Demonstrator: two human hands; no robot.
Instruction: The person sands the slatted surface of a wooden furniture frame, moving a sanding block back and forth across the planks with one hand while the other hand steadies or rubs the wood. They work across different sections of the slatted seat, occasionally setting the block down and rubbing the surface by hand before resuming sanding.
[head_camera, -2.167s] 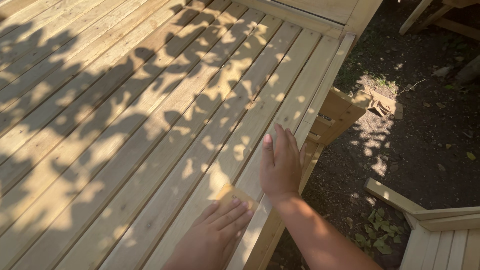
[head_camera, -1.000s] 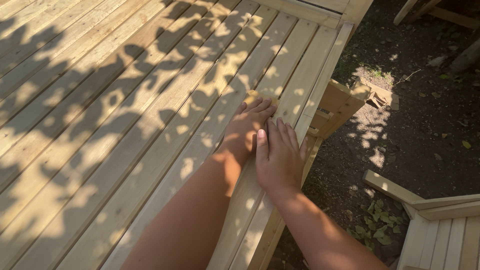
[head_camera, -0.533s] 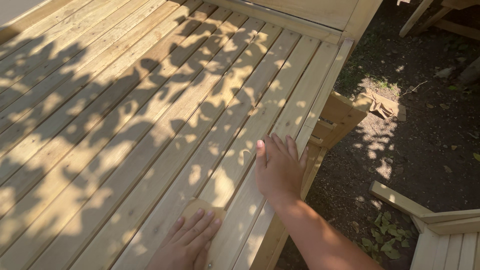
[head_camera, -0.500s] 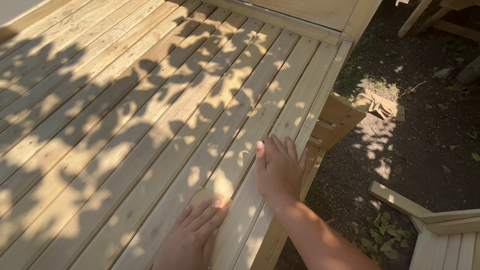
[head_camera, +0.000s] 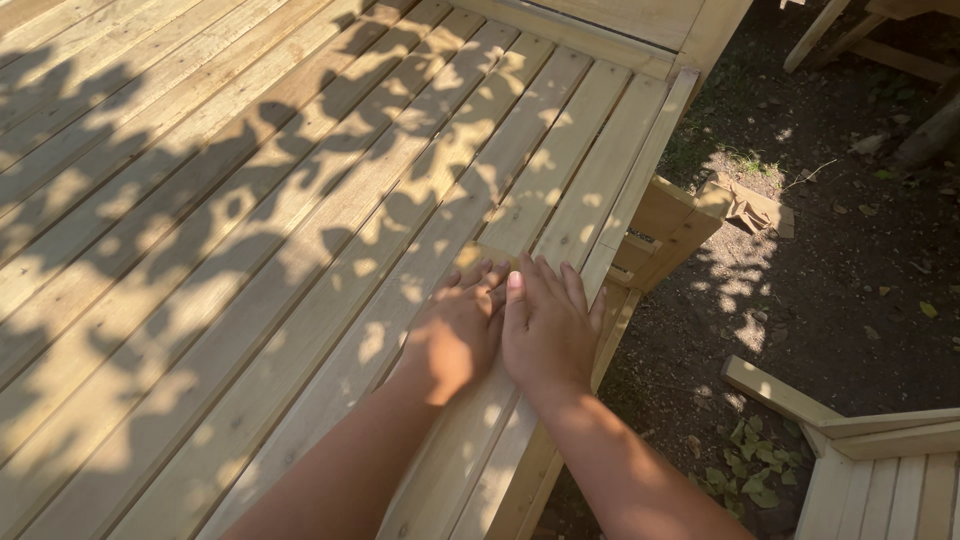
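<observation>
Pale wooden deck boards (head_camera: 300, 200), long parallel slats running diagonally, narrow gaps between, dappled with leaf shadow, small tan sanding block (head_camera: 478, 258) lying flat on a slat near the outer edge, mostly covered by fingertips, only its far end showing

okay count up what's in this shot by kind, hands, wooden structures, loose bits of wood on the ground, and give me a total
Hands: 2, the left hand and the right hand, both flat on the deck.
Slatted wooden structures: 2, the deck and a smaller slatted piece.
Loose wood scraps on the soil: 1 small pile.
Total: 5
</observation>
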